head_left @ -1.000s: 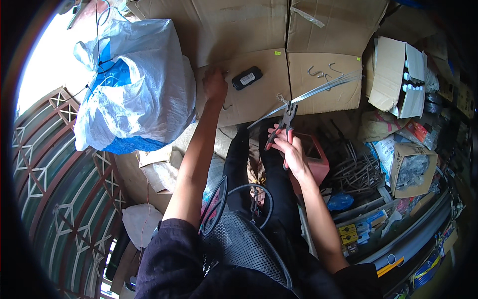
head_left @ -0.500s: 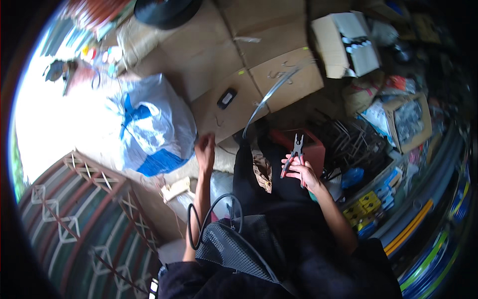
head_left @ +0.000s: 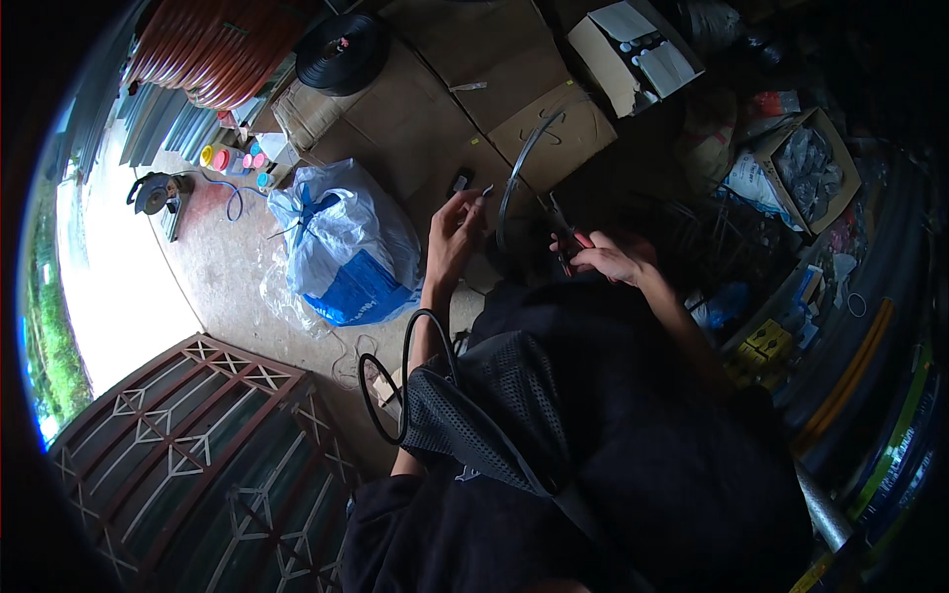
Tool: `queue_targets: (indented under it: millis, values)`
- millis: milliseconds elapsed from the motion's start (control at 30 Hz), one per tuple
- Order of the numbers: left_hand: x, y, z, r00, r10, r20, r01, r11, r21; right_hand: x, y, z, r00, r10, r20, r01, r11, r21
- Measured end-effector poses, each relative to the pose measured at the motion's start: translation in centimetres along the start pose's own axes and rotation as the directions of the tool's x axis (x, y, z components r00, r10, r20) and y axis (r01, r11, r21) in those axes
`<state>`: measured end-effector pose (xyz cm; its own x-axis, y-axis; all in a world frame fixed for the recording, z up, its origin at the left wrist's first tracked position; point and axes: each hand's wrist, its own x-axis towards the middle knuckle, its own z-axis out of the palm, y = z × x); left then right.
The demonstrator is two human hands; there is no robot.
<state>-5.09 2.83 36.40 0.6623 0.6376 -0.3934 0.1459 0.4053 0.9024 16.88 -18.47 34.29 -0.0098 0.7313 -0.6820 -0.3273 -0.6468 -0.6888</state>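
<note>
My right hand (head_left: 611, 261) is closed around the red handles of a pair of pliers (head_left: 581, 239), whose dark jaws point up and to the left. To the left of it, my left hand (head_left: 457, 235) pinches a short bent piece of wire (head_left: 488, 190), its tip showing past the fingers. Between and beyond the hands arcs a bundle of thin grey wire (head_left: 511, 188), its lower end lost in shadow by my legs. Several wire hooks (head_left: 556, 127) lie on the cardboard (head_left: 524, 59). A small dark device (head_left: 460, 182) sits just beyond my left hand.
To the left stands a tied white-and-blue plastic sack (head_left: 351, 242). Beyond it are an angle-cutting saw (head_left: 153, 196), a black coil (head_left: 341, 54) and orange hose (head_left: 213, 44). A metal grille (head_left: 198, 455) fills the lower left. Open boxes (head_left: 633, 59) and pipes (head_left: 850, 371) line the right.
My left hand has moved up and right over the cardboard and now pinches a bent wire. The pliers have turned leftward in my right hand, closer to the wire bundle. The view has shifted.
</note>
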Motion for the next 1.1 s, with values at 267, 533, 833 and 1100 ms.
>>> queue_targets:
  millis: [267,533,833,1100]
  values:
    - [-6.7,-7.0,-3.4,0.97,-0.215,0.109,0.13,0.847,0.515,-8.2,6.5,-3.2,0.936,-0.067,-0.346,0.114,0.986,0.118]
    - [-15.8,-7.7,-2.4,0.939,-0.337,0.075,0.306,0.914,0.268,-16.2,9.8,-3.8,0.84,-0.105,-0.532,0.462,0.654,0.6]
    - [-18.0,-10.5,3.1,0.917,-0.398,0.003,0.397,0.917,0.036,-20.5,3.6,-5.3,0.914,0.016,-0.406,0.034,0.993,0.115]
    - [-13.8,-12.3,14.2,0.853,-0.515,-0.086,0.48,0.838,-0.257,-21.4,1.3,-14.4,0.912,0.147,-0.382,-0.33,0.816,-0.474]
